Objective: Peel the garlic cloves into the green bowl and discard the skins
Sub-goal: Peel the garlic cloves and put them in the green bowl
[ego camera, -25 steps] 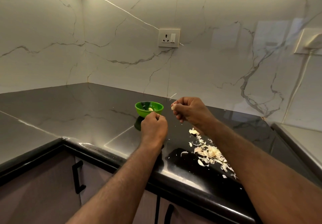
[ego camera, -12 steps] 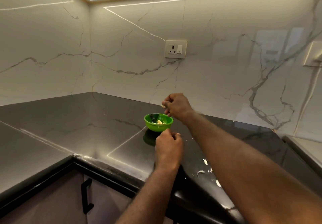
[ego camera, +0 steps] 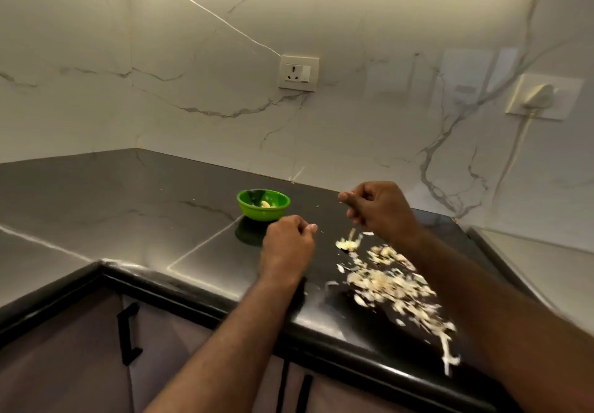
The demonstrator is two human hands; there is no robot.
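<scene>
Right hand (ego camera: 379,210) has drawn back from the green bowl (ego camera: 263,215) to above the garlic skins (ego camera: 392,284); left hand (ego camera: 286,245) hovers nearby. Both curl; contents I cannot tell.

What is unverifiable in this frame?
Head view only.
1. Left hand: curled fingers hide whether it holds anything.
2. Right hand: same, and blurred.
3. Bowl: number of cloves too small to count; near wall hides part.
4. Skins: blurred; unpeeled ones among them untellable.
</scene>
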